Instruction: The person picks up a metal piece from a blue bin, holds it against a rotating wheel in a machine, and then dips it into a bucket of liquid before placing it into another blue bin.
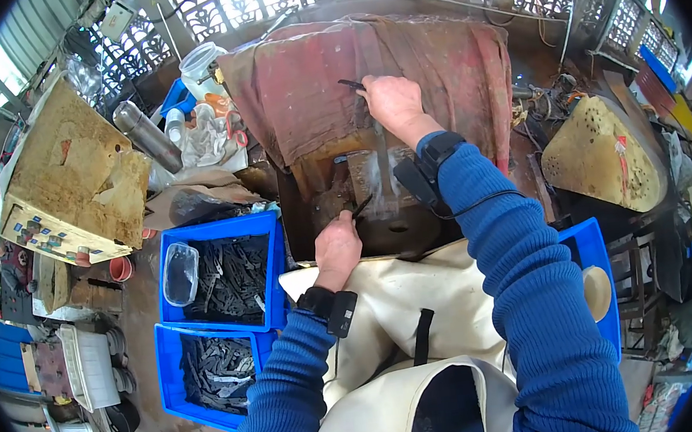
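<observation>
My right hand [395, 103] is raised in front of a dirty red cloth [301, 95] draped over a boxy machine. Its fingers are closed on a dark, narrow metal piece [350, 85], whose tip points left. Lower down, at the machine's opening, my left hand [338, 246] pinches another thin dark metal piece [363, 207], tilted up to the right. Behind that piece, a greyish blurred part [384, 183] shows inside the opening. Both hands are apart from each other. A cream apron [377, 284] covers my lap below the opening.
Two blue bins [163, 304] at my left hold many dark flat metal pieces; a clear plastic tub [180, 274] lies in the upper one. A third blue bin [604, 254] stands at my right. A steel flask [147, 135] and a stained box [66, 168] are far left.
</observation>
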Demonstrator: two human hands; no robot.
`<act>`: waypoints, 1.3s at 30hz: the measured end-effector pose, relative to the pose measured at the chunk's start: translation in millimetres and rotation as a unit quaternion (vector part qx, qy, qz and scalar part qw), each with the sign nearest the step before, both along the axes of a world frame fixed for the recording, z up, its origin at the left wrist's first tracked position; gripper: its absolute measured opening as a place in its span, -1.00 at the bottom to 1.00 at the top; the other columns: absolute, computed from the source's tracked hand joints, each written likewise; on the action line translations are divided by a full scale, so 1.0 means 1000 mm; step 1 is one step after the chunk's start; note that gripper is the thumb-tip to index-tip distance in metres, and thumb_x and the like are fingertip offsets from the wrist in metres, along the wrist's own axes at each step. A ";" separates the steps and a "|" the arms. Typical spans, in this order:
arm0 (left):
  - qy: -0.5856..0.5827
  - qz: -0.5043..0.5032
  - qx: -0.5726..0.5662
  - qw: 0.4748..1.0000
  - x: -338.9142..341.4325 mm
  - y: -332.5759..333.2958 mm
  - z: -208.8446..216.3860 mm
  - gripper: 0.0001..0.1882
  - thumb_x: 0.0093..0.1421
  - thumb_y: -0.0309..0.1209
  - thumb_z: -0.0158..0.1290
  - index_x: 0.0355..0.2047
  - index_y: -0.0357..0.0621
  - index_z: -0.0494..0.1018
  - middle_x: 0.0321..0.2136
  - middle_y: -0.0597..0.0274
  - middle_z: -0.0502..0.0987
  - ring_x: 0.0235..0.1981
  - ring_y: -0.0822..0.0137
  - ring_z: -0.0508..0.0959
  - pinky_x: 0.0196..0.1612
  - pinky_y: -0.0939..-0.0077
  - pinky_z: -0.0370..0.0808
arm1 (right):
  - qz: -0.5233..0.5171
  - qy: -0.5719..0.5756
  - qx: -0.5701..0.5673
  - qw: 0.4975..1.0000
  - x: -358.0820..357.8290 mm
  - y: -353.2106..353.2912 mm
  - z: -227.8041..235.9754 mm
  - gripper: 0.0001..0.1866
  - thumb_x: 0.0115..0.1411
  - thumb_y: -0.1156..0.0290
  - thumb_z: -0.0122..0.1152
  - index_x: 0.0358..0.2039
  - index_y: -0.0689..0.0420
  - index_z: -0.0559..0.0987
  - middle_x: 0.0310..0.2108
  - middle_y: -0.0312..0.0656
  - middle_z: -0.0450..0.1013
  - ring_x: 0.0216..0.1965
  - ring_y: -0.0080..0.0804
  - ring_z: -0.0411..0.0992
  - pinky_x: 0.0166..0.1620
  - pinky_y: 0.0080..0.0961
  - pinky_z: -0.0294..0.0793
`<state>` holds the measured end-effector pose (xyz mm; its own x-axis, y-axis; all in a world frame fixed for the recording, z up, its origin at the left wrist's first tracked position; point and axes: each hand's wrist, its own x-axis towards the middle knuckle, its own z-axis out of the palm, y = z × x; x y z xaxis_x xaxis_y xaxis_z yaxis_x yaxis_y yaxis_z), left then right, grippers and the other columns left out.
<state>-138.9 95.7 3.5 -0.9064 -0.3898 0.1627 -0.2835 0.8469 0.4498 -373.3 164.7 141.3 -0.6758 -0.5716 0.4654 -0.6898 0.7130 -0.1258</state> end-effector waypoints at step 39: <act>-0.053 -0.006 0.013 0.998 0.006 0.000 0.007 -0.87 0.25 -0.39 -0.09 -0.30 -0.16 0.41 -0.33 -0.05 0.58 -0.25 -0.05 0.59 -0.21 0.10 0.52 | -0.052 0.000 -0.016 0.999 0.013 -0.013 -0.004 -0.88 0.15 0.43 -0.01 -0.38 0.14 0.50 -0.45 -0.01 0.55 -0.38 -0.04 0.58 -0.35 -0.15 0.56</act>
